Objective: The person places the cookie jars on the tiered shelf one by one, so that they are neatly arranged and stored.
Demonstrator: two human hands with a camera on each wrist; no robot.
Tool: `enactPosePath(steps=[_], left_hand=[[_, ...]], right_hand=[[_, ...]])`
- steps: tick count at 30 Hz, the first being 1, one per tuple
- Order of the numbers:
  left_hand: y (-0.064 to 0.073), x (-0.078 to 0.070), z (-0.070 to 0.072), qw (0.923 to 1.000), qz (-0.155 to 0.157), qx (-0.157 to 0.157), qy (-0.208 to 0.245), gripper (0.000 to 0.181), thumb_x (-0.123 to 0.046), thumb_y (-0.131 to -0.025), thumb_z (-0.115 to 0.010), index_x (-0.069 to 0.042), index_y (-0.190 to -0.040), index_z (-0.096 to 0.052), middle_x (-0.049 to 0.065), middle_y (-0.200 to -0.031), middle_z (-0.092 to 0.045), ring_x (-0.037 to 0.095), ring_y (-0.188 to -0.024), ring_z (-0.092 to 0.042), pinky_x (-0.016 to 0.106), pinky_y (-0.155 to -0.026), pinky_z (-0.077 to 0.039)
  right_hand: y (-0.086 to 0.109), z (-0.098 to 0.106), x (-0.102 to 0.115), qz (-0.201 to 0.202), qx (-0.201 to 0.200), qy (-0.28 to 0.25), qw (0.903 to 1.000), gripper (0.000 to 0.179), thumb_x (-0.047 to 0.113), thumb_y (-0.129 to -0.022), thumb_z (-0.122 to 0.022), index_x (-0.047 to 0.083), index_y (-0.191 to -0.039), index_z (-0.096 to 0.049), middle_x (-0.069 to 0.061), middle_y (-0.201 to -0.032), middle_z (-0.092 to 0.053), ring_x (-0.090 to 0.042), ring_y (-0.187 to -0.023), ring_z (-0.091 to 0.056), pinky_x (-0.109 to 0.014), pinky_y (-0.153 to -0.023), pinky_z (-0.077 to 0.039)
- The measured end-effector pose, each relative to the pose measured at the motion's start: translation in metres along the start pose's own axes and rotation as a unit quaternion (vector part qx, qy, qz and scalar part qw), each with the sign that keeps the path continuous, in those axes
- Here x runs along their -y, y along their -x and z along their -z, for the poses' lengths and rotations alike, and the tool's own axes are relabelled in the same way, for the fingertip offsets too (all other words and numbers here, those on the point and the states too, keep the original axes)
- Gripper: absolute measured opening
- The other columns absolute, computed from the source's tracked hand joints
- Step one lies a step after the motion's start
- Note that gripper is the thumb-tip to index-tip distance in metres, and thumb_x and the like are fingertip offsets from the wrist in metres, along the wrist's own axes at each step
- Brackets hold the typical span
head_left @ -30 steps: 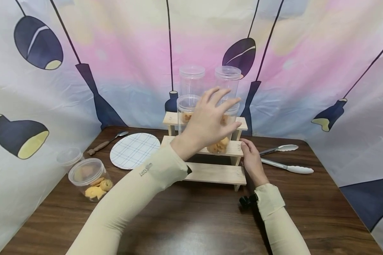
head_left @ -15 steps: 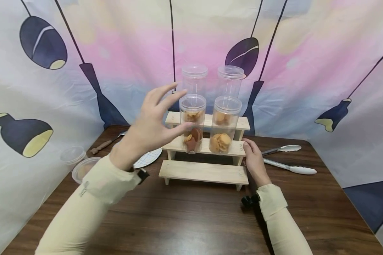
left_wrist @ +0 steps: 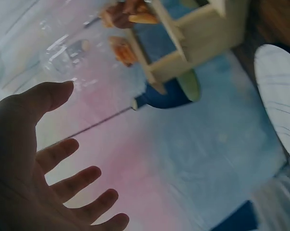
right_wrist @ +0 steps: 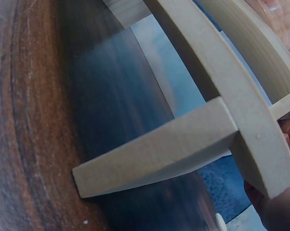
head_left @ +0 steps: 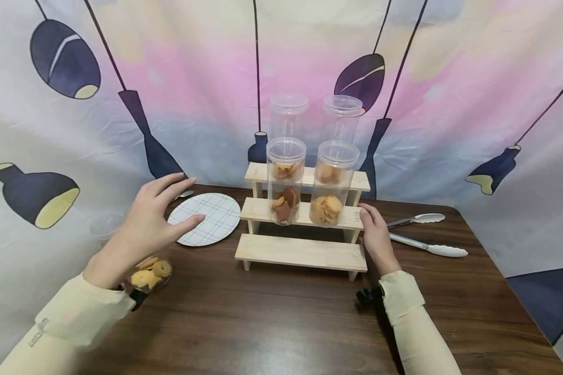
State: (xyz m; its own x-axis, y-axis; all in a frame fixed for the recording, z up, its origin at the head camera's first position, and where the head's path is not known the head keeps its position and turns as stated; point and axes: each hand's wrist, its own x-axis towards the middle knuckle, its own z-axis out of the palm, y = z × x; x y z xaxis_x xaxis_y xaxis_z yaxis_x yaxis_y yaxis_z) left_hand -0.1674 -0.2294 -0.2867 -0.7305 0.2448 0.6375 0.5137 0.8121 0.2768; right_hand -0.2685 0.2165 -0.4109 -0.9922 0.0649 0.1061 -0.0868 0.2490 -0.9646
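Observation:
My left hand (head_left: 145, 224) is raised at the left, thumb and fingers spread with nothing between them. It partly hides a squat clear jar of cookies (head_left: 151, 273) on the table. My right hand (head_left: 376, 237) grips the right end of the three-step wooden rack (head_left: 300, 252), thumb at the middle step's edge. On that middle step stand a clear jar with brown cookies (head_left: 285, 179) and a clear jar with yellow cookies (head_left: 329, 182). Two more lidded jars, the left one (head_left: 289, 120) and the right one (head_left: 341, 122), rise behind them on the top step.
A white checked round plate (head_left: 211, 221) lies left of the rack, a utensil's metal end (head_left: 185, 194) behind it. Tongs (head_left: 422, 245) with white tips lie at the right. Another clear container (head_left: 105, 225) stands far left. A printed cloth (head_left: 206, 78) hangs behind the table.
My left hand has moved away from in front of the jars, leftward and down to the side of the plate. The right hand stays at the rack's end.

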Motion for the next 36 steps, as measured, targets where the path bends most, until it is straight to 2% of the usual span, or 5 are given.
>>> enactPosePath(steps=[4, 9, 13, 28, 36], left_hand=[[0.018, 0.019, 0.006, 0.9961, 0.054, 0.062, -0.031, 0.073, -0.028, -0.076, -0.085, -0.011, -0.141, -0.056, 0.026, -0.144, -0.046, 0.055, -0.126, -0.038, 0.068, -0.099, -0.031], [0.04, 0.037, 0.015, 0.9783, 0.123, 0.152, -0.068, 0.084, -0.042, -0.078, -0.084, -0.011, -0.147, -0.047, 0.03, -0.147, -0.039, 0.059, -0.128, -0.032, 0.072, -0.096, -0.029], [0.055, 0.048, 0.019, 0.9671, 0.149, 0.191, -0.079, 0.094, -0.052, -0.075, -0.083, -0.01, -0.149, -0.043, 0.032, -0.147, -0.036, 0.062, -0.129, -0.03, 0.076, -0.096, -0.028], [0.085, 0.066, 0.013, 0.9775, 0.132, 0.156, -0.053, 0.096, -0.04, -0.069, -0.09, -0.012, -0.149, -0.045, 0.029, -0.148, -0.037, 0.063, -0.125, -0.035, 0.076, -0.093, -0.031], [0.09, 0.072, 0.007, 0.9811, 0.118, 0.141, -0.061, 0.081, -0.029, -0.068, -0.091, -0.005, -0.137, -0.056, 0.033, -0.141, -0.043, 0.062, -0.126, -0.035, 0.074, -0.097, -0.028]], right_hand=[[-0.001, 0.002, 0.001, 0.006, -0.006, 0.003, 1.0, 0.052, 0.049, -0.106, -0.037, 0.018, -0.147, -0.047, -0.009, -0.096, -0.054, -0.015, -0.062, -0.045, -0.029, -0.056, -0.041], [0.0, 0.002, 0.001, 0.002, -0.004, 0.008, 1.0, 0.052, 0.05, -0.106, -0.036, 0.021, -0.146, -0.047, -0.008, -0.097, -0.054, -0.016, -0.063, -0.046, -0.028, -0.056, -0.041], [-0.001, 0.001, 0.001, 0.009, -0.004, 0.003, 0.9999, 0.052, 0.052, -0.105, -0.036, 0.021, -0.146, -0.047, -0.008, -0.097, -0.053, -0.016, -0.062, -0.045, -0.027, -0.055, -0.04], [0.0, 0.002, 0.002, 0.004, 0.0, 0.017, 0.9999, 0.053, 0.049, -0.106, -0.034, 0.019, -0.149, -0.044, -0.009, -0.097, -0.053, -0.016, -0.064, -0.046, -0.029, -0.057, -0.042], [0.0, 0.001, 0.001, 0.004, 0.0, 0.014, 0.9999, 0.053, 0.049, -0.106, -0.034, 0.019, -0.148, -0.045, -0.01, -0.097, -0.053, -0.016, -0.063, -0.046, -0.029, -0.056, -0.042]])
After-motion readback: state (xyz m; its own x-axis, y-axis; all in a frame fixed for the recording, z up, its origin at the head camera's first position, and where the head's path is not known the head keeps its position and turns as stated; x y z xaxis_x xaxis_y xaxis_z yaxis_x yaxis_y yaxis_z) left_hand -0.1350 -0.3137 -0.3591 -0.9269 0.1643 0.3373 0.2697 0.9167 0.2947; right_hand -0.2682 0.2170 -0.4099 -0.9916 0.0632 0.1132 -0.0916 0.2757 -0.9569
